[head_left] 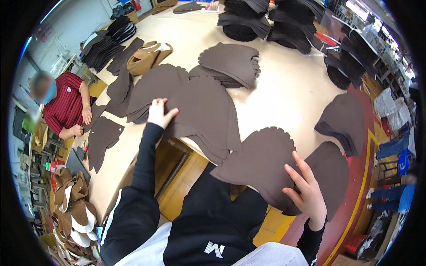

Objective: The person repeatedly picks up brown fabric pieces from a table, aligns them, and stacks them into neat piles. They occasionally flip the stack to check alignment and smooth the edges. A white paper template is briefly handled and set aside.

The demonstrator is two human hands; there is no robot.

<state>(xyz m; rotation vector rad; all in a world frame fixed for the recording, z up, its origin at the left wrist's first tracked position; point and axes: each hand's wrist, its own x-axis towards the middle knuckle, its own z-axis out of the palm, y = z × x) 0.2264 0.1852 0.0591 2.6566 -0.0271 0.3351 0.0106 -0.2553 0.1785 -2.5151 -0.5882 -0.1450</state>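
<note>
My left hand rests on the edge of a stack of dark brown scalloped pieces, thumb apart from the fingers. The pieces look like flat cut leather or similar sheet; I cannot tell which. At the near right, my right hand has its fingers spread beside and partly over another dark brown piece, which has a rounded scalloped end and reaches past the table's near edge. Touching or hovering, I cannot tell. More brown pieces lie beyond that hand.
On the pale table stand a scalloped stack, a curved stack and tan shaped parts. Dark piles line the far side. At left, a person in a striped shirt handles brown pieces. Brown-and-white parts are heaped lower left.
</note>
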